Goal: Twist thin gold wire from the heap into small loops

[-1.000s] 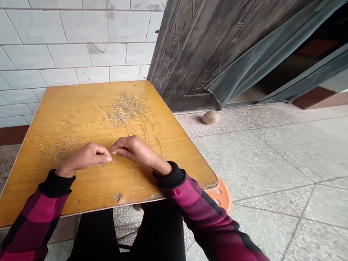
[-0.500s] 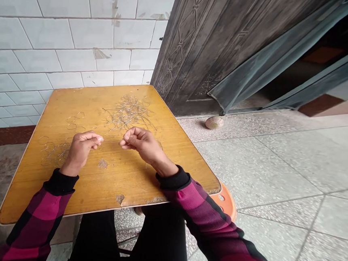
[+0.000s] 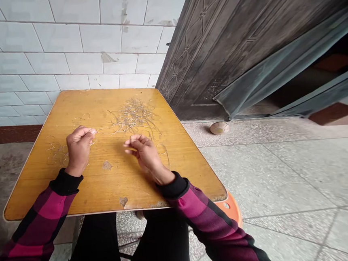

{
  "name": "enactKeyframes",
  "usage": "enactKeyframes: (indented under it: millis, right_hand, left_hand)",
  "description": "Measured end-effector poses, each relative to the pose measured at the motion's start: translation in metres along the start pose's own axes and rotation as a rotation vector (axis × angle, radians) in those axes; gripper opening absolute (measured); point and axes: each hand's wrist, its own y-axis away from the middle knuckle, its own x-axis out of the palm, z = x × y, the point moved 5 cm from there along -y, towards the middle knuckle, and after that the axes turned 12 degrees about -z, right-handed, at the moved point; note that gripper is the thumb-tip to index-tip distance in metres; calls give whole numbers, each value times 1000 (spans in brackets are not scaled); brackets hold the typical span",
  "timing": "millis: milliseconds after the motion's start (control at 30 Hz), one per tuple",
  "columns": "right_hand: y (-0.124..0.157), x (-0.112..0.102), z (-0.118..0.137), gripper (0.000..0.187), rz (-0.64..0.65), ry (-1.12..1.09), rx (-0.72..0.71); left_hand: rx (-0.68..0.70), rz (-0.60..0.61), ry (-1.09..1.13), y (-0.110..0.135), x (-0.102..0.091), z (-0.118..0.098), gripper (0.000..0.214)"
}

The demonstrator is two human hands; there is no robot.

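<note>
Wire loops (image 3: 131,114) lie tangled upper centre on the table (image 3: 130,183); my left hand (image 3: 78,149) pinches one, right hand (image 3: 145,151) curled, contents I cannot tell.

On table (image 3: 115,188): wire tangle (image 3: 133,114) far-centre, wire loops (image 3: 56,154) near left edge. By the loops: left hand (image 3: 78,149); right hand (image 3: 145,153) before the tangle. Behind table: wall (image 3: 64,55); door (image 3: 229,36) right.

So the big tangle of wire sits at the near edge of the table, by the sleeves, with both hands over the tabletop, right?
Not quite. The head view shows the wire tangle on the far half of the table, toward the tiled wall and beyond the hands, not at the near edge. The left hand and right hand are both over the tabletop.
</note>
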Motion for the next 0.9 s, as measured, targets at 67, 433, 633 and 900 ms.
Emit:
enactKeyframes:
  millis: [67,433,633,900]
  right_hand:
    - [7,-6,25,5,-97,218,-488]
    - [27,27,12,24,176,1058,-950]
    - [33,31,6,22,289,928,-749]
    - [39,38,-5,25,392,542,-339]
  left_hand:
    - [136,88,-104,6,5,-7,18]
    - [295,385,-215,46,37,-21,22]
    - [216,275,-202,39,32,-24,21]
    - [134,118,-109,26,21,-14,20]
